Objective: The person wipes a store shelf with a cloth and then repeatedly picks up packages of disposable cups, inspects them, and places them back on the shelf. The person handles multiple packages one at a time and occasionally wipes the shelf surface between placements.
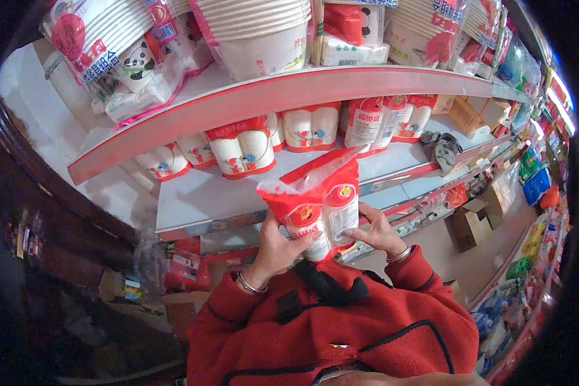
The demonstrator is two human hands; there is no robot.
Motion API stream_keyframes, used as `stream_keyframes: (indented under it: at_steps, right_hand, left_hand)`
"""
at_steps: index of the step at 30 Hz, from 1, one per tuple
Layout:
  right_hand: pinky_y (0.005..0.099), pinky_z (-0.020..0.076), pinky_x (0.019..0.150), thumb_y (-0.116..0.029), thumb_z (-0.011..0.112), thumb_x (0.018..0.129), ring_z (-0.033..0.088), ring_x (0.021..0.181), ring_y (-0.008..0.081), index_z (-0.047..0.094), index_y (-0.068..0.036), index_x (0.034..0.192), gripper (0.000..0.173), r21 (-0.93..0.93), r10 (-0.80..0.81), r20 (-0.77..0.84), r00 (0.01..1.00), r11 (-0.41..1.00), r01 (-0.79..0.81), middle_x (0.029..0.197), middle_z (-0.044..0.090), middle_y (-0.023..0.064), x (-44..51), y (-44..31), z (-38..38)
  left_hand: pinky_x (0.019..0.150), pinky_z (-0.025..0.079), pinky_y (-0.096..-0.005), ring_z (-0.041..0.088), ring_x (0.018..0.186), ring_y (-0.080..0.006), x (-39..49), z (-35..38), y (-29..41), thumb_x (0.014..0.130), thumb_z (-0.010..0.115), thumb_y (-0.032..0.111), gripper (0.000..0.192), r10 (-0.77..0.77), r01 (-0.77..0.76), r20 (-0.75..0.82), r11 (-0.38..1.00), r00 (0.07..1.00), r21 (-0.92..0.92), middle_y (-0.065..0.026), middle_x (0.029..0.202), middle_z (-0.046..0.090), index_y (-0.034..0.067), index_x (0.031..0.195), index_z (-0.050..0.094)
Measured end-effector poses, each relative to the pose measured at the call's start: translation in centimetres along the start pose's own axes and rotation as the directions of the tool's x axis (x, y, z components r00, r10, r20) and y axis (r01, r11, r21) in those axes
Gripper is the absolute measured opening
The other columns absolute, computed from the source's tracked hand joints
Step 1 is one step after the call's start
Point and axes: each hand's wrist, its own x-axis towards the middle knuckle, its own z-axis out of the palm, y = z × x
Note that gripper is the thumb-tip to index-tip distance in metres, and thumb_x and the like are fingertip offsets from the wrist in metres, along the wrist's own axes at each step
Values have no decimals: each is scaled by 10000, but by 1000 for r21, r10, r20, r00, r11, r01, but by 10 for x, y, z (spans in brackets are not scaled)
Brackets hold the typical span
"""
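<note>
Between my two hands I hold a red-and-white plastic pack of paper cups, two stacks side by side, its loose top flap folded and crinkled. My left hand grips the pack's left side, thumb across the front. At the right side, my right hand holds it with the thumb near the lower edge. The pack is in front of my chest, before a white shelf. Similar packs of paper cups stand on that shelf, some showing printed cartoon figures. Another upright pack shows its printed back.
An upper shelf with a red-edged front carries wrapped stacks of large paper bowls and tissue packs. A grey cloth lies on the lower shelf at right. Open cardboard boxes sit on the floor, with goods-filled shelving beyond.
</note>
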Motion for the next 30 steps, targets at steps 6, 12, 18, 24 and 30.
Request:
stream_keyframes:
  at_steps: [6, 12, 18, 24, 30]
  right_hand:
    - [334, 483, 912, -271, 770, 793, 619, 1006, 171, 571, 56, 1230, 581, 192, 72, -51, 996, 980, -61, 1086, 674, 134, 6, -3, 4]
    - [314, 507, 849, -254, 745, 821, 624, 953, 147, 586, 48, 1203, 512, 67, -77, -166, 983, 994, 89, 1065, 678, 122, 52, -18, -21]
    - [309, 504, 832, -255, 737, 838, 617, 950, 158, 556, 32, 1210, 503, 66, -156, -252, 955, 982, 178, 1053, 661, 113, 125, -7, -39]
    - [391, 513, 811, -267, 744, 791, 648, 939, 318, 530, 22, 1189, 537, -269, -197, -365, 910, 958, 100, 1018, 641, 228, 141, 25, -31]
    - [448, 516, 756, -285, 739, 768, 645, 881, 388, 537, 8, 1089, 479, -406, -113, -348, 931, 913, -41, 938, 657, 221, 126, 34, -19]
  left_hand:
    - [916, 486, -388, 601, 1079, -243, 26, 8, 9, 701, 857, 193, 763, 31, -30, 36, 999, 999, -23, -142, 1158, 600, 14, 1291, 409]
    - [882, 508, -378, 620, 1032, -231, 98, -2, 13, 665, 859, 110, 726, 115, -113, 120, 993, 986, -22, -145, 1144, 617, 2, 1249, 440]
    - [798, 529, -322, 649, 876, -148, 166, -16, 9, 761, 805, 122, 380, 173, -188, 153, 978, 973, 89, -87, 990, 691, -8, 1069, 625]
    - [810, 519, -361, 660, 890, -206, 181, -20, -36, 715, 833, 156, 491, 114, -130, 63, 908, 991, 398, -137, 1004, 690, -41, 1095, 591]
    - [871, 493, -395, 643, 983, -287, 162, -15, -64, 696, 834, 210, 701, 168, -95, -85, 830, 982, 549, -182, 1087, 655, -33, 1246, 474]
